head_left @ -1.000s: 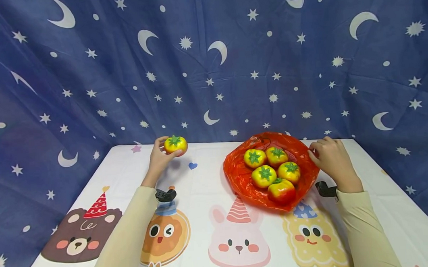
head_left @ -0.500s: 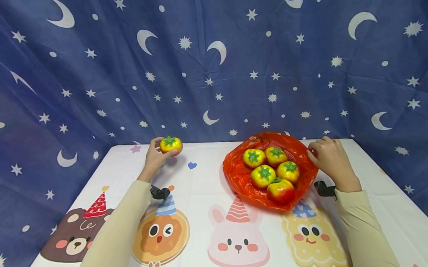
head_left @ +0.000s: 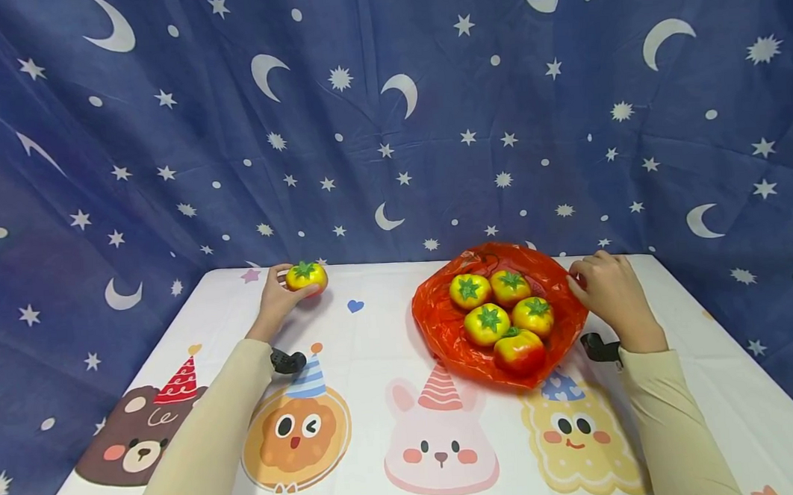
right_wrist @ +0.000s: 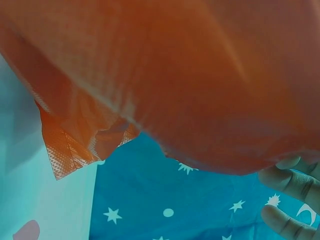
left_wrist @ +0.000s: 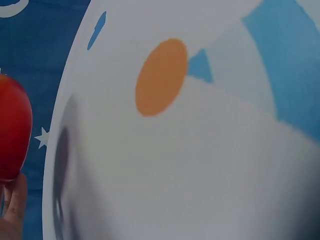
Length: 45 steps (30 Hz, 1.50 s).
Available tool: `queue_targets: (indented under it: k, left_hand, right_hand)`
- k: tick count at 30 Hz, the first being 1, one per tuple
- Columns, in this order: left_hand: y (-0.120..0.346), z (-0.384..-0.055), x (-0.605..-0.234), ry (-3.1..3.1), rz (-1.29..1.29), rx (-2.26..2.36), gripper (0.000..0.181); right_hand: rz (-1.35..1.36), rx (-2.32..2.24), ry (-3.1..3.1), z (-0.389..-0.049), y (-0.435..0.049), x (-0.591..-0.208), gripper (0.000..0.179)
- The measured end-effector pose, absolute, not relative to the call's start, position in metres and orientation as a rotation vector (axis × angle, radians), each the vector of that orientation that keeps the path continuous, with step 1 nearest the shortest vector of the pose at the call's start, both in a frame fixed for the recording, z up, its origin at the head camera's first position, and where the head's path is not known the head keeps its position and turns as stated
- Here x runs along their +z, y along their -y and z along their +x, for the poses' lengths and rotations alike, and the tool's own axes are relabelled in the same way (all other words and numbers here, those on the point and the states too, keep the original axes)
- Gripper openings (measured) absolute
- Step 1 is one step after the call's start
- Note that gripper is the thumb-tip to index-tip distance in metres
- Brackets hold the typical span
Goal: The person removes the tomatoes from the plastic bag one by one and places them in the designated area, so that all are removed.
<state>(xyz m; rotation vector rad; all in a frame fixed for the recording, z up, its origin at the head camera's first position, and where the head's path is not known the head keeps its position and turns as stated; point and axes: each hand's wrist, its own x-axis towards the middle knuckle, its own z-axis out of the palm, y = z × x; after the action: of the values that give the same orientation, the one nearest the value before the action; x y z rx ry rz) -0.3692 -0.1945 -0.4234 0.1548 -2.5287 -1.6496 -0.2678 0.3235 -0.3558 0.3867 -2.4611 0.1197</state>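
My left hand (head_left: pixel 276 305) grips a yellow-and-red toy tomato (head_left: pixel 307 278) with a green star-shaped top, just above the far left of the table. In the left wrist view only the red side of that tomato (left_wrist: pixel 12 131) and part of a finger (left_wrist: pixel 17 202) show at the left edge. At right, an opened red plastic bag (head_left: pixel 434 316) holds several similar tomatoes, one of them lying on its side. My right hand (head_left: pixel 609 292) pinches the bag's right rim. The right wrist view is filled mostly by the bag (right_wrist: pixel 185 95), with fingertips (right_wrist: pixel 280 181) at its edge.
A white tablecloth (head_left: pixel 369 368) printed with cartoon characters covers the table. Behind it hangs a dark blue curtain (head_left: pixel 332 49) with moons and stars, meeting the table's far edge. A small black device sits on each wrist.
My left hand has moved left and slightly down with the tomato. My right hand stays at the bag's rim, and the bag with its tomatoes has not visibly moved.
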Motion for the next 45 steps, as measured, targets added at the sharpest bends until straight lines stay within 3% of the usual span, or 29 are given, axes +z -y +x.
queue_targets:
  k: [33, 45]
  left_hand:
    - [0.201, -0.365, -0.439, 2.574, 0.230, -1.738, 0.086]
    - [0.212, -0.367, -0.440, 2.600, 0.200, -1.809, 0.080]
  right_hand:
    - [0.380, 0.127, 2.474, -0.266, -0.324, -0.358, 0.009]
    - [0.371, 0.128, 2.487, -0.266, -0.324, -0.355, 0.010]
